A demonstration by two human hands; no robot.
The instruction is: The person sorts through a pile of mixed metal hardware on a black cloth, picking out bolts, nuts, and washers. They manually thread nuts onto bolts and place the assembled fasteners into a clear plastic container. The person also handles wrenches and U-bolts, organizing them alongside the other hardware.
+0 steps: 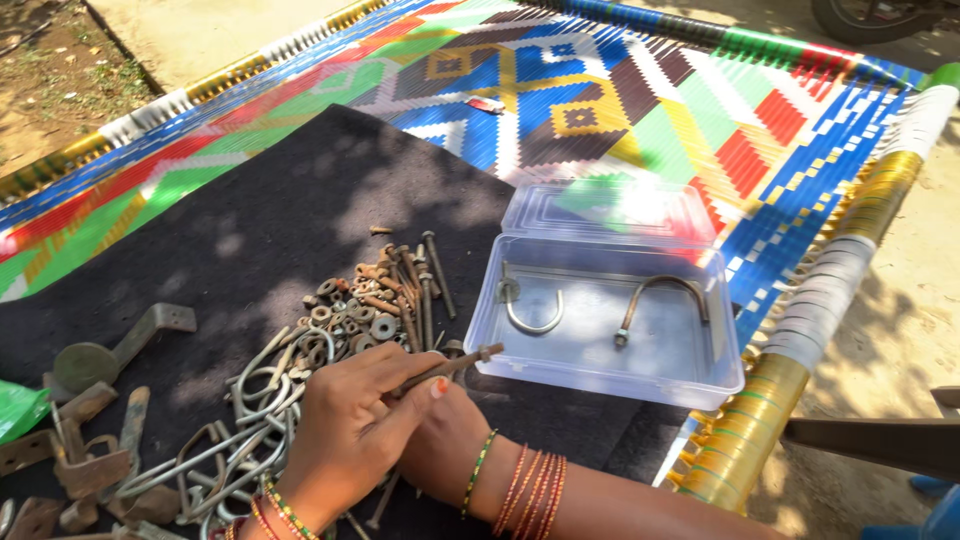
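My left hand (345,430) and my right hand (445,445) are pressed together low over the black mat (300,200). Between them they grip a rusty bolt (455,365), whose head points toward a clear plastic box (600,375). The left thumb lies along the bolt's shank. The box stands just right of the hands with its lid (610,210) folded back. Two U-bolts lie inside, one on the left (530,318) and one on the right (655,295). A heap of rusty nuts and bolts (385,295) sits just beyond my hands.
Bent U-bolts (255,410) are piled left of my hands, with rusty flat brackets (95,440) further left and a green packet (15,410) at the edge. The mat lies on a colourful woven cot (650,100), whose wrapped frame rail (800,330) runs along the right.
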